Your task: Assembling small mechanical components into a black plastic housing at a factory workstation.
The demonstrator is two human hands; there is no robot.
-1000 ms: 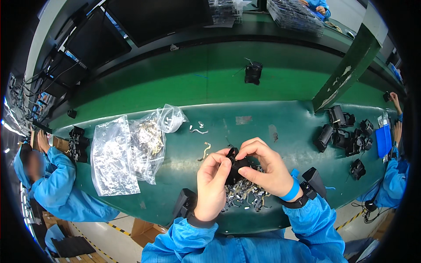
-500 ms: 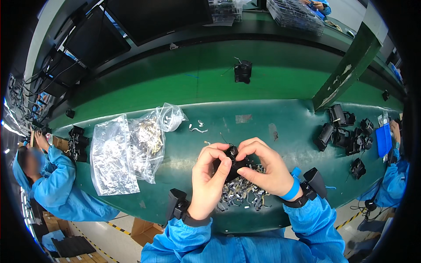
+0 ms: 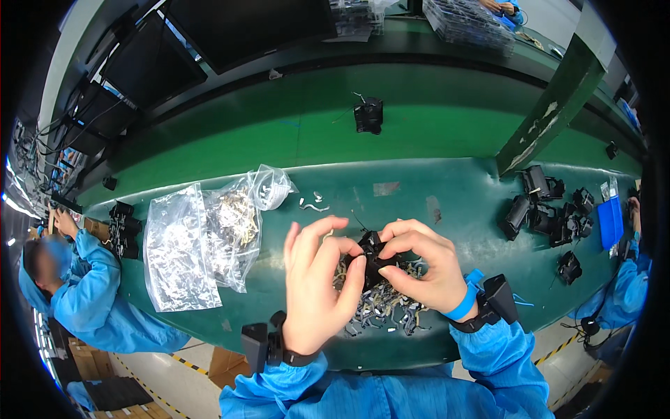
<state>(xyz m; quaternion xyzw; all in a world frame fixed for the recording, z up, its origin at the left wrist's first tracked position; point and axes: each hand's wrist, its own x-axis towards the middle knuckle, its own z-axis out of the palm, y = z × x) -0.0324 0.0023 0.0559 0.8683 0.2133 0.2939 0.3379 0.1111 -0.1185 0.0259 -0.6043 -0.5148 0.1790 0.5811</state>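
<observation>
Between both hands sits a small black plastic housing (image 3: 370,261), with a thin wire sticking up from it. My left hand (image 3: 314,286) pinches near its left edge with thumb and index finger, the other fingers raised and apart. My right hand (image 3: 427,271) grips the right side with bent fingers and thumb. What lies right between the fingertips is too small to tell. Beneath the hands spreads a pile of short grey and white wire connectors (image 3: 391,311) on the green table (image 3: 279,279).
Clear plastic bags (image 3: 183,248) of small parts lie at left. Black housings (image 3: 544,209) and a blue tray (image 3: 611,222) stand at right, near a green post (image 3: 551,112). Another black housing (image 3: 368,114) rests on the raised ledge. Co-workers sit at both sides.
My left hand has shifted slightly left, and its outer fingers have lifted and spread. More of the black housing now shows. My right hand has barely moved.
</observation>
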